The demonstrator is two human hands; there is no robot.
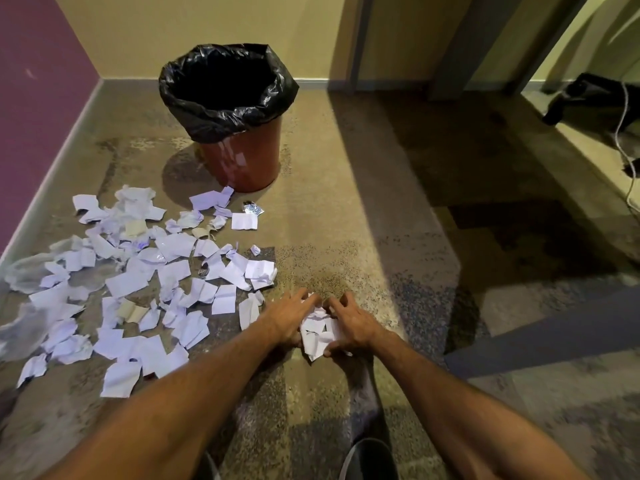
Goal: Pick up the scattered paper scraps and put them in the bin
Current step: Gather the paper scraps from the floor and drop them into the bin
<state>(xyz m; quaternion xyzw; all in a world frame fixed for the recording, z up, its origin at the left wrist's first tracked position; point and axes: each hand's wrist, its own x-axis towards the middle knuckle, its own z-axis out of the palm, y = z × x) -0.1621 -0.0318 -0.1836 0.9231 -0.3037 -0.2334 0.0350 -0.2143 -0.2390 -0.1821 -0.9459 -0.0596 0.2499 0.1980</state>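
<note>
Scraps (319,336) between left grip (290,318) and right grip (354,328); bin (244,164) beyond

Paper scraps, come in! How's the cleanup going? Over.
Left hand and right hand grip one scrap bunch. Many loose scraps lie on floor. Nothing blocks the bin.

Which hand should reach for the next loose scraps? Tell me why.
Left, probably. The left hand borders the scattered scraps, all lying on its side; the right hand would need to cross the gathered bundle both hold.
</note>
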